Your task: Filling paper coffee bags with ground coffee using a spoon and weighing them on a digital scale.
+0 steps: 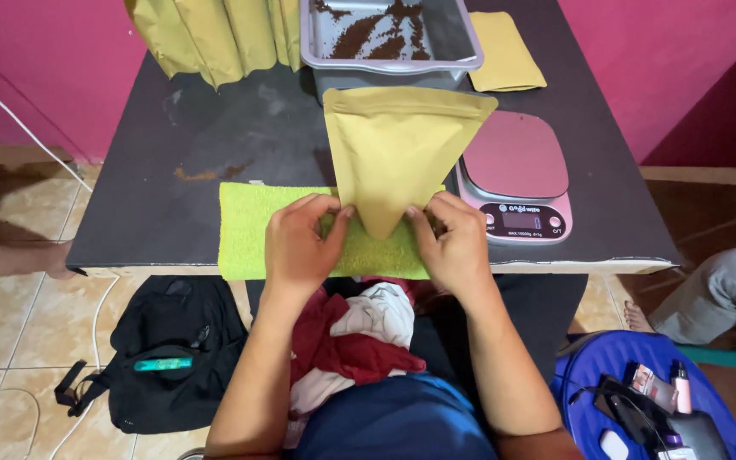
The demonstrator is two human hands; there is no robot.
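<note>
A tan stand-up pouch point(398, 149) stands upside down on a green towel point(249, 230) at the near edge of a dark table point(172, 170). Its narrow end points down between my hands. My left hand point(300, 243) pinches the pouch's lower left edge. On the other side, my right hand point(449, 243) pinches the lower right edge. Both thumbs and forefingers meet close to the pouch's tip, pressing it against the towel.
A digital kitchen scale point(517, 175) sits right of the pouch. Behind it stands a grey tub point(389, 64) with brown grounds, several empty tan pouches point(215, 34) at back left and one flat pouch point(504, 51) at back right. A black backpack point(168, 358) lies on the floor. Another person's leg point(717, 294) is at right.
</note>
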